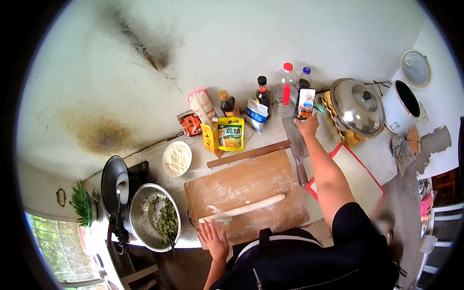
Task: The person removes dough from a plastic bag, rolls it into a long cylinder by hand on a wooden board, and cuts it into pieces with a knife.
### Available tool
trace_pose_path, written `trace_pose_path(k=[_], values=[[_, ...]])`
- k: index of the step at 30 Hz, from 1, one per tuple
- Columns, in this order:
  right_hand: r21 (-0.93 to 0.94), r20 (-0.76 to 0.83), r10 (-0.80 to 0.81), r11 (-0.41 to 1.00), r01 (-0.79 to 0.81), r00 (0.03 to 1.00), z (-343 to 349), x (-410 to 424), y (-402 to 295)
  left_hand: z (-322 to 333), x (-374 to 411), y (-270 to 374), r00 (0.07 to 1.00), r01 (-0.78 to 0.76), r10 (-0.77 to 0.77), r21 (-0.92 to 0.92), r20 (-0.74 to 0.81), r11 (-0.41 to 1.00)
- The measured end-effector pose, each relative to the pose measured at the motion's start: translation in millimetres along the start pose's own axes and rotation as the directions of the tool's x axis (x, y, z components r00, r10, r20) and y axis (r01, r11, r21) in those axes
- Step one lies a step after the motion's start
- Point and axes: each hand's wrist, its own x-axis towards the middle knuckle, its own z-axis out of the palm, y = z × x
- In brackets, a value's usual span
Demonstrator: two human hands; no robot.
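My right hand point(308, 125) reaches to the lower edge of an upright smartphone point(306, 103) whose screen is lit; whether it grips or only touches the phone I cannot tell. My left hand point(214, 240) lies with fingers apart at the left end of a long dough roll point(246, 208) on a floured wooden board point(232, 185). Along the board's far edge lies a wooden rolling pin point(248, 154). A cleaver point(295, 139) with a wooden handle rests right of the board. Left of it stand a bowl of flour point(177, 158) and a metal basin point(139, 217) with chopped green filling.
Seasoning packets point(230, 134), a salt bag point(256, 113) and several bottles point(263, 96) line the wall. A lidded wok point(357, 108) and an open rice cooker point(402, 107) stand at right, near a red-edged white board point(351, 174). A dark pan point(114, 177) is at left.
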Motion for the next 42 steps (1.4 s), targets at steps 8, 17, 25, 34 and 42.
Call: trace_pose_path(k=[8, 17, 25, 34, 42], values=[[-0.118, -0.124, 0.133, 0.982, -0.148, 0.983, 18.9, 15.5, -26.7, -9.8, 11.4, 15.1, 0.999, 0.025, -0.025, 0.012, 0.041, 1.0], [-0.073, -0.125, 0.071, 0.994, -0.081, 0.99, 9.1, 27.2, -12.7, -7.1, 37.4, 35.5, 0.999, -0.022, 0.024, -0.032, 0.041, 0.999], [-0.088, -0.003, 0.063, 0.994, -0.063, 0.998, -9.3, 36.1, -9.8, -5.4, 42.9, 41.3, 0.996, -0.041, 0.046, -0.064, 0.07, 0.997], [-0.116, -0.168, -0.085, 0.991, 0.066, 0.982, -1.5, 21.5, 14.4, -6.9, 58.9, 45.1, 0.995, -0.072, 0.08, -0.129, 0.056, 0.989], [-0.299, 0.391, -0.141, 0.915, 0.27, 0.91, -77.8, -111.0, 29.7, -1.4, 66.2, 42.5, 0.985, -0.145, 0.15, -0.07, 0.083, 0.987]])
